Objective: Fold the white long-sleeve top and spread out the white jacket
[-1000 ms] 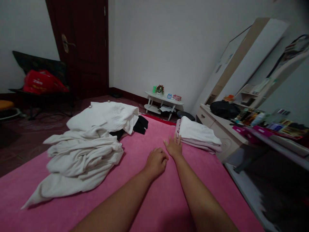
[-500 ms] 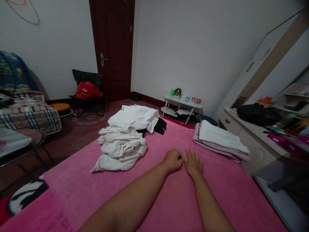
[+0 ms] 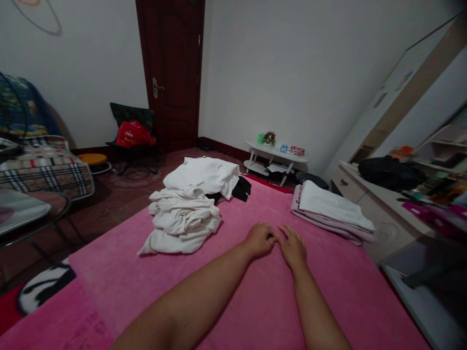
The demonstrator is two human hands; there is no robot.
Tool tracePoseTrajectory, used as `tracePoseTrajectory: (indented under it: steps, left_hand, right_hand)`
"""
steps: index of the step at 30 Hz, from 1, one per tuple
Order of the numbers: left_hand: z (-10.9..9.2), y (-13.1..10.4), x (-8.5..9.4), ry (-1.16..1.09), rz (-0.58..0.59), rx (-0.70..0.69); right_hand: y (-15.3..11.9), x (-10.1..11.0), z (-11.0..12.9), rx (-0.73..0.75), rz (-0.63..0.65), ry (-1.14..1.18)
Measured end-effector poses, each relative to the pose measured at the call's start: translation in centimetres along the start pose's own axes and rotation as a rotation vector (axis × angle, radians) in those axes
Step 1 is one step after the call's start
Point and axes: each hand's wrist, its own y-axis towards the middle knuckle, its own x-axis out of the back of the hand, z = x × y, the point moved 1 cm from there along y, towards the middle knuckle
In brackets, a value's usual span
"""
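Observation:
On the pink blanket (image 3: 251, 291), my left hand (image 3: 260, 239) lies with its fingers curled in, the tips against the thumb side of my right hand (image 3: 293, 247). Whatever the left fingers may pinch is too small to make out. My right hand rests with fingers stretched and a little apart, holding nothing visible. To the left is a crumpled heap of off-white cloth (image 3: 184, 223), with a white garment (image 3: 204, 175) behind it and a black cloth (image 3: 241, 188) partly underneath. A folded white and pale pink towel (image 3: 333, 211) with dark lettering lies to the right.
Past the bed stands a low white table (image 3: 277, 151) holding a small plant and boxes. A dresser (image 3: 355, 187) with a black bag (image 3: 392, 172) borders the right side. On the left are a round glass table (image 3: 54, 214) and a chair with a red bag (image 3: 134, 134).
The right hand's fingers have lifted and bent slightly. Both hands otherwise stay in nearly the same place, and the cloths have not moved; the view has shifted a little.

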Motion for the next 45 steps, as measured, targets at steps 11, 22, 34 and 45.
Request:
tracePoseTrajectory:
  steps: [11,22,34,45]
  left_hand:
    - [-2.4,-5.3,2.4,-0.022,0.254,-0.179]
    - [-0.5,-11.5,23.9,0.301,-0.187,-0.067]
    - [6.7,-13.3,28.8,0.934,-0.189,0.682]
    - [-10.9,-0.5,22.9,0.383,-0.420,-0.460]
  right_hand:
    - [0.5,-0.5,-1.2,0.069,-0.116,0.259]
    - [0.9,-0.9,-1.6,0.074,-0.110,0.339]
    - [0.8,-1.0,-1.8,0.095,-0.151,0.414]
    - [-0.4,2.4,1.8,-0.094,-0.084,1.245]
